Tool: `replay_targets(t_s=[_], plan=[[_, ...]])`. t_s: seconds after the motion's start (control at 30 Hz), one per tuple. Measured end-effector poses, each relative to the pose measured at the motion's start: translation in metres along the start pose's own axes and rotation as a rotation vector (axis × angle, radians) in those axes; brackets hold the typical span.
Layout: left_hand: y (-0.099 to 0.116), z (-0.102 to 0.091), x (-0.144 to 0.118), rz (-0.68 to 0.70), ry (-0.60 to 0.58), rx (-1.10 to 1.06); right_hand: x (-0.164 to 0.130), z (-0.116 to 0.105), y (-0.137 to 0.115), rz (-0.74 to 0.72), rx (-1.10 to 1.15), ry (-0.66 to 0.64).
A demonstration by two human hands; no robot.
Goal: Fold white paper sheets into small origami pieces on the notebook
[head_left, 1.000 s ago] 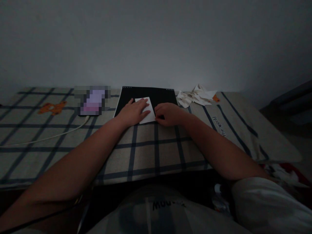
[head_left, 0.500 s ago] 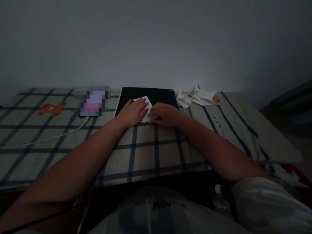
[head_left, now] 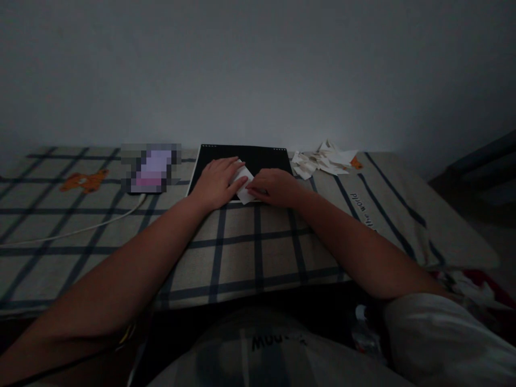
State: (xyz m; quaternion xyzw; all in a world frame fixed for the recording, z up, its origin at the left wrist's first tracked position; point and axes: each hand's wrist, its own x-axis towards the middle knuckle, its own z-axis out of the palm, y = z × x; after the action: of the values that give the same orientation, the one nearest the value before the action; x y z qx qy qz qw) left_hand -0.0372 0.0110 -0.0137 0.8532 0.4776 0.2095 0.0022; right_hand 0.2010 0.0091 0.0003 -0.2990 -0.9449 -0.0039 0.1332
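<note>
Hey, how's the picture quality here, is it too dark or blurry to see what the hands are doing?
Head view: dim and underexposed, the lap nearly black. The white paper stands out brightest against the black mat, with the left hand and right hand pressed flat on it. The phone screen is pixelated. Wide-angle lens bends the checked blanket.

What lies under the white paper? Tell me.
The white paper rests on a black board, itself on the checked cloth. The left hand and right hand cover most of the paper.
</note>
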Motion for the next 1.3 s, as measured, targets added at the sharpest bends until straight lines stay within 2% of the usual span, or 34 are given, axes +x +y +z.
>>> replay_targets(t_s=[0.13, 0.23, 0.3, 0.33, 0.4, 0.47, 0.53, 0.7, 0.9, 1.03, 1.17, 1.3], plan=[[-0.001, -0.004, 0.001, 0.063, 0.182, -0.064, 0.001, -0.007, -0.006, 0.076, -0.023, -0.050], [-0.002, -0.012, -0.001, 0.157, 0.325, -0.102, 0.002, -0.007, -0.008, 0.143, 0.022, -0.032], [-0.001, -0.017, -0.003, 0.235, 0.348, -0.103, 0.002, -0.004, -0.006, 0.189, 0.088, 0.009], [0.000, -0.019, -0.005, 0.277, 0.311, -0.095, 0.002, -0.002, -0.004, 0.207, 0.133, 0.040], [0.005, -0.021, -0.007, 0.347, 0.162, -0.073, 0.002, 0.003, 0.002, 0.231, 0.247, 0.120], [0.012, -0.020, -0.009, 0.365, 0.001, -0.064, 0.002, 0.008, 0.010, 0.253, 0.357, 0.197], [0.018, -0.019, -0.008, 0.351, -0.075, -0.080, 0.003, 0.013, 0.017, 0.285, 0.446, 0.275], [0.015, -0.014, -0.003, 0.321, -0.136, -0.159, 0.005, 0.021, 0.026, 0.357, 0.606, 0.399], [0.008, -0.012, -0.001, 0.223, -0.129, -0.155, 0.005, 0.021, 0.029, 0.375, 0.699, 0.417], [0.016, -0.016, -0.002, 0.141, -0.135, -0.113, 0.004, 0.018, 0.030, 0.433, 0.647, 0.460], [0.022, -0.019, -0.004, 0.039, -0.207, -0.024, 0.003, 0.019, 0.032, 0.472, 0.546, 0.483], [0.016, -0.013, -0.003, 0.107, -0.235, -0.011, 0.003, 0.027, 0.037, 0.451, 0.446, 0.519]])
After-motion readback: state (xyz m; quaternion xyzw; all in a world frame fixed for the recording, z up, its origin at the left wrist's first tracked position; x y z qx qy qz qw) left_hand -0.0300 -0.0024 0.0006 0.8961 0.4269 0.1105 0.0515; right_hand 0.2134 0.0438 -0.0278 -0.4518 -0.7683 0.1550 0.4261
